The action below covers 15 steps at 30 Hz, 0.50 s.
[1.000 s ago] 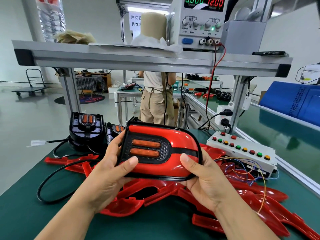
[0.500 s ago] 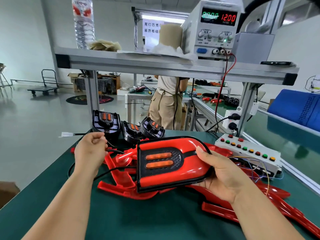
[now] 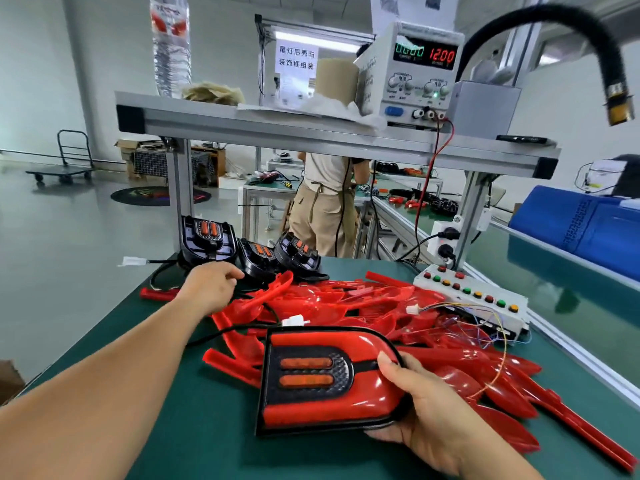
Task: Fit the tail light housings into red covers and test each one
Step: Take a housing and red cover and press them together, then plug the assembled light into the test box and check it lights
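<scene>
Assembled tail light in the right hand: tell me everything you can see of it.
The assembled tail light has a glossy red cover of plastic, edged by a black rim. At its left end a black textured insert holds two amber lenses, one above the other, not visibly lit. It lies face up, lengthwise left to right, low over the green mat. The right hand grips its right end, thumb on top.
</scene>
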Tool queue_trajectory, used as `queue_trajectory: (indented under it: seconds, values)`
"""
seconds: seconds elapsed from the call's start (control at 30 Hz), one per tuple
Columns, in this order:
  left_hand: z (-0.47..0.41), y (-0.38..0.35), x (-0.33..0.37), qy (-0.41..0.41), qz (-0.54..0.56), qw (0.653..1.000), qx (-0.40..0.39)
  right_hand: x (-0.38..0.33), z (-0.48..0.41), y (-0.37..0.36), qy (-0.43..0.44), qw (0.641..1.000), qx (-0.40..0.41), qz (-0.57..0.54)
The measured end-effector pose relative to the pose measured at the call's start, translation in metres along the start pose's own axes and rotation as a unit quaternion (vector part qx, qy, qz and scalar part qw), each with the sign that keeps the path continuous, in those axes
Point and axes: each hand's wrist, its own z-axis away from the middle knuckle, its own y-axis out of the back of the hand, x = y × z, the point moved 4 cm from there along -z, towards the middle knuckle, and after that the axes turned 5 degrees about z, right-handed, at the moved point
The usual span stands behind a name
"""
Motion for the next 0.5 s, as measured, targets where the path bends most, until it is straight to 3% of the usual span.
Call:
queue_trajectory:
  seconds: [0.13,0.27,0.43,0.5]
  values:
    - [-0.015,-0.013,0.009,-0.016,-0.093,0.991,-0.098,-0.006,0.002,0.002,-0.047,0.989,-0.005,0.139]
    - [-0.022,-0.026,0.011,-0.041,-0.133,0.973,-0.184,-0.021,-0.001,0.008,-0.009,0.944,0.013,0.329]
    - [-0.02,-0.008,0.031,-0.094,-0.044,0.987,-0.122,-0.025,-0.004,0.014,0.011,0.888,0.005,0.46]
    - [-0.007,-0.004,0.047,-0.142,0.0,0.973,-0.18,-0.029,-0.002,0.016,0.018,0.877,0.003,0.48]
